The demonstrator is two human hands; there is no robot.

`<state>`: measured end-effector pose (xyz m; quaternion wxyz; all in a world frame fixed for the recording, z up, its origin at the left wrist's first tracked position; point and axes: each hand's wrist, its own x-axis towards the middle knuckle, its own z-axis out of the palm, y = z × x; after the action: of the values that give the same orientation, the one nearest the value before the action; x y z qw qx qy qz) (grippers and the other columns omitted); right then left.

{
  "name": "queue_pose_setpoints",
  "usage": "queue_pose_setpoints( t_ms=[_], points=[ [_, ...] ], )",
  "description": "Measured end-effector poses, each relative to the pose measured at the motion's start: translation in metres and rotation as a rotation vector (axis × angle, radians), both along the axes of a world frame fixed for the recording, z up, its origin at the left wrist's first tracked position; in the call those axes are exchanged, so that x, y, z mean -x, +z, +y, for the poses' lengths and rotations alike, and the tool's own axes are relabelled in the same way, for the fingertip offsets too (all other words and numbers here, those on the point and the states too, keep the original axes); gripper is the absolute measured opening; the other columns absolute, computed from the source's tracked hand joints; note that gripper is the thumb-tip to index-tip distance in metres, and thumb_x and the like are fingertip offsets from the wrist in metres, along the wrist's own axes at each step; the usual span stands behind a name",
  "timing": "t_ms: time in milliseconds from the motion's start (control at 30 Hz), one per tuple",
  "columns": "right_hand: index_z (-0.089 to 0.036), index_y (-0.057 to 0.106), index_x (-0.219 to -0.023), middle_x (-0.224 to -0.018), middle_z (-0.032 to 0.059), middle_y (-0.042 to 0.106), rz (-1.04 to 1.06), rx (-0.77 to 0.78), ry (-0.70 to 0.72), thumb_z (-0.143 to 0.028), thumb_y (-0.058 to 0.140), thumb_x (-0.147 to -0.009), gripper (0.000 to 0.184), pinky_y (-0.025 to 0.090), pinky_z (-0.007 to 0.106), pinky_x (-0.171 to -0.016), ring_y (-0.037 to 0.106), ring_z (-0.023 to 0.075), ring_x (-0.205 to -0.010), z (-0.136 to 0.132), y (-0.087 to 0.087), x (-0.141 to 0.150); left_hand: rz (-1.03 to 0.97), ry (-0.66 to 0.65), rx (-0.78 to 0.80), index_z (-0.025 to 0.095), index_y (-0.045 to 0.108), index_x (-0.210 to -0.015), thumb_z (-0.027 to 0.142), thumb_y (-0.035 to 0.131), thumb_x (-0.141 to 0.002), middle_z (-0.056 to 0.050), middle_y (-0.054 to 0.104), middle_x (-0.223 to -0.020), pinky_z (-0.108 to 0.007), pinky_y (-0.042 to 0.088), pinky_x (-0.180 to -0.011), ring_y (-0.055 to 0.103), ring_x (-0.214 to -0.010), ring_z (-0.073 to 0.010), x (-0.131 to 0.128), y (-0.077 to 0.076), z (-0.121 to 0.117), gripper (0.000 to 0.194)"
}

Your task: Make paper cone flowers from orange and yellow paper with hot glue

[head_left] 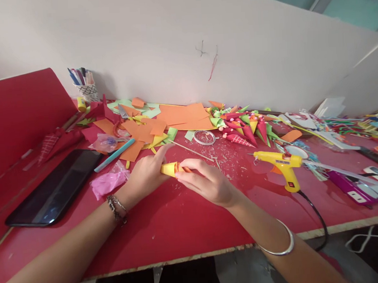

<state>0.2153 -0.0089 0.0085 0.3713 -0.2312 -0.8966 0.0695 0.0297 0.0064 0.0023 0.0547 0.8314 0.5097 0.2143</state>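
A small rolled piece of yellow and orange paper (168,169) is held over the red table, between both hands. My left hand (147,171) grips its yellow left end, the thumb raised above it. The fingers of my right hand (209,181) pinch its orange right end, and they hide part of the roll. Just beyond the hands lie a thin wooden stick (191,151) and a roll of clear tape (204,137). Orange paper pieces (142,133) are scattered behind my left hand. Several finished-looking paper cones (242,127) in red, green and yellow are heaped farther back.
A yellow glue gun (283,163) rests at the right, its black cord running off the table edge. Beyond it sits a purple power strip (355,189). To the left lie a black phone (55,188), a blue pen-like stick (114,155) and a pink bag (110,180). A pen cup (88,91) stands by the wall.
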Motion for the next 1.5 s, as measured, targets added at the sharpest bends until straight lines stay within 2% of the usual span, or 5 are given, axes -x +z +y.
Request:
queue_pose_setpoints(
  t_ms=[400, 867, 1133, 1267, 1500],
  points=[
    [-0.019, 0.056, -0.104, -0.101, 0.0056, 0.06, -0.052, -0.359, 0.037, -0.009, 0.044, -0.082, 0.026, 0.052, 0.028, -0.081, 0.056, 0.0151, -0.095, -0.001, 0.006, -0.002, -0.076, -0.091, -0.213, 0.019, 0.047, -0.105, 0.012, 0.046, -0.073, -0.001, 0.057, -0.075, -0.019, 0.038, -0.055, 0.054, -0.068, -0.0126, 0.006, -0.005, 0.001, 0.032],
    [-0.027, 0.044, -0.111, -0.103, 0.0056, 0.049, 0.185, -0.091, -0.103, -0.022, 0.056, -0.076, 0.037, 0.046, 0.038, -0.086, 0.049, 0.0187, -0.101, 0.005, 0.0, -0.001, -0.058, -0.094, -0.14, 0.017, 0.049, -0.091, 0.025, 0.047, -0.08, -0.005, 0.055, -0.086, -0.023, 0.043, -0.062, 0.055, -0.074, -0.015, 0.0, 0.003, -0.001, 0.013],
    [-0.026, 0.054, -0.087, -0.091, 0.0023, 0.047, 0.28, 0.076, -0.218, -0.017, 0.052, -0.078, 0.013, 0.045, 0.035, -0.08, 0.051, 0.0154, -0.089, 0.007, 0.001, 0.002, 0.02, -0.069, -0.163, 0.015, 0.048, -0.095, 0.022, 0.042, -0.08, -0.006, 0.051, -0.089, -0.024, 0.042, -0.058, 0.054, -0.071, -0.0152, -0.005, 0.002, -0.002, 0.017],
    [-0.025, 0.055, -0.082, -0.09, 0.0021, 0.046, 0.297, 0.125, -0.219, -0.016, 0.051, -0.079, 0.01, 0.045, 0.036, -0.079, 0.052, 0.0146, -0.086, 0.009, 0.001, 0.002, -0.024, -0.011, -0.014, 0.016, 0.047, -0.098, 0.023, 0.045, -0.076, -0.004, 0.056, -0.081, -0.022, 0.037, -0.052, 0.053, -0.064, -0.0139, -0.006, 0.004, -0.003, 0.023],
    [-0.022, 0.055, -0.08, -0.091, 0.0028, 0.044, 0.285, 0.204, -0.161, -0.017, 0.051, -0.079, 0.007, 0.045, 0.034, -0.079, 0.051, 0.0138, -0.086, 0.01, -0.001, 0.003, -0.226, -0.082, 0.353, 0.015, 0.047, -0.067, 0.021, 0.043, -0.069, 0.005, 0.045, -0.056, -0.019, 0.027, -0.046, 0.039, -0.05, -0.0077, -0.007, 0.001, 0.002, 0.007]
  ],
)
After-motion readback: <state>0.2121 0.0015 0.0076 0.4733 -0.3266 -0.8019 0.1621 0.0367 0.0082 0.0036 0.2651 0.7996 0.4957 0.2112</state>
